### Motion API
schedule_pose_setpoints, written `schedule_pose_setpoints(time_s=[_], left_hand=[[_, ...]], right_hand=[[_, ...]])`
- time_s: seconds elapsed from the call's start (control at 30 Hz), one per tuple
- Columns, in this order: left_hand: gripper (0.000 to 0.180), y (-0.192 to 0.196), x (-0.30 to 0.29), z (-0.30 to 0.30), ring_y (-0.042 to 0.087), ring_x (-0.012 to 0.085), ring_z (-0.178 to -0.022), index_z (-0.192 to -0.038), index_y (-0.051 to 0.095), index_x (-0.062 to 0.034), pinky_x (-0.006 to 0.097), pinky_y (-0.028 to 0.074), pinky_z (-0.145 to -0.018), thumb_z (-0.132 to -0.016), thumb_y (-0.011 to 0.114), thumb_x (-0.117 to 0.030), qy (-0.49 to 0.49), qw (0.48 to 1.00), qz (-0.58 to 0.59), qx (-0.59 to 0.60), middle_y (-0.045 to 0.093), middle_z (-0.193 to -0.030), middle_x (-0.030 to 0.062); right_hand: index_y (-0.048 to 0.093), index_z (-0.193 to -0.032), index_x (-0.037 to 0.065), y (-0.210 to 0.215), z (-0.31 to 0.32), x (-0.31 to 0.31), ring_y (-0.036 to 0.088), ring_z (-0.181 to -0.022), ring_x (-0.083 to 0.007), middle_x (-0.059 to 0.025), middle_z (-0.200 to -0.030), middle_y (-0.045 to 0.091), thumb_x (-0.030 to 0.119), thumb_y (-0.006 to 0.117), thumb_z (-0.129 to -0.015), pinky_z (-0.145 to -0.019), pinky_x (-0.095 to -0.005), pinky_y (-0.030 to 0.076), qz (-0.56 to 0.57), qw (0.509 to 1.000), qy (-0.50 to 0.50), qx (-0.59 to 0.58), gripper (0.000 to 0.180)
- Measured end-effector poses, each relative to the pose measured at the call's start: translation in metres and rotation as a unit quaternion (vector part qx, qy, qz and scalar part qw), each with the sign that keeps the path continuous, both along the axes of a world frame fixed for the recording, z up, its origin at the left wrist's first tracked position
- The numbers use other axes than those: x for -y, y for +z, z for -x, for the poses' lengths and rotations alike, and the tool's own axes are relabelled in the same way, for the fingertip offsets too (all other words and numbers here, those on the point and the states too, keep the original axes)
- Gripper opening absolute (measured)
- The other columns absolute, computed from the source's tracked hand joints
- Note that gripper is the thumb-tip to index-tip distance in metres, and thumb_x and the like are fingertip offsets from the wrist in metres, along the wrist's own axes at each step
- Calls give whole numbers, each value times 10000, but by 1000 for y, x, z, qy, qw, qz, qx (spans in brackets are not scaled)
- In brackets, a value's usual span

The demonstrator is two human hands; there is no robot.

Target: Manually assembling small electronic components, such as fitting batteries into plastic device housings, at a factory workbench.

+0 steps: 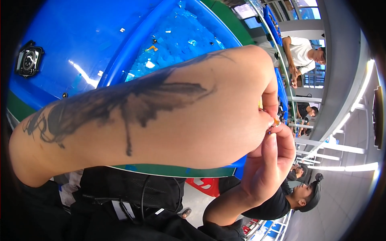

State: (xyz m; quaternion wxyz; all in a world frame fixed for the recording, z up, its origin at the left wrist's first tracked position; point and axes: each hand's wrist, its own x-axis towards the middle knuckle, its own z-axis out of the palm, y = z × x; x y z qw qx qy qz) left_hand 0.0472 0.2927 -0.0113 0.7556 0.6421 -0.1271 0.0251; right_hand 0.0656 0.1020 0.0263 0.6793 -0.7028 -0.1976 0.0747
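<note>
My left hand (245, 104), on a tattooed forearm, crosses the middle of the view with its back toward me. Its fingers are bent closed and meet the fingertips of my right hand (267, 162). Between the fingertips of both hands is a small orange-and-silver electronic part (276, 123), like a bit of flex cable. Most of it is hidden by my fingers. Thumb and forefinger of my right hand are pinched at it. Beyond my left forearm, a blue tray (132, 44) holds blue film scraps (177, 40) and a curled orange flex piece (152, 48).
A dark square watch body (29, 60) lies at the left on the blue surface, near small loose parts. A black bag (132, 186) sits below the green table edge (181, 170). Co-workers, one in a white shirt (301, 52) and one in a dark cap (309, 197), are nearby.
</note>
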Motion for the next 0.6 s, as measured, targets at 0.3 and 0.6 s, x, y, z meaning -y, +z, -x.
schedule_pose_setpoints(time_s=[0.3, 0.6], left_hand=[[76, 0, 5, 2, 588, 157, -752, -862, 621, -13, 292, 486, -652, -826, 661, -67, 66, 995, 15, 74, 605, -784, 78], [110, -7, 1, 14, 586, 157, -762, -874, 619, -3, 300, 472, -655, -840, 669, -94, 49, 996, 70, 33, 615, -828, 78]], right_hand=[[585, -947, -88, 6, -1, -9, 622, -1013, -236, -231, -1219, 536, -35, 580, -863, -818, -308, 554, 43, 998, -8, 43, 100], [575, -993, -88, 0, 10, -20, 623, -1015, -209, -224, -1207, 546, -37, 562, -875, -805, -297, 568, 54, 996, -20, 69, 129]])
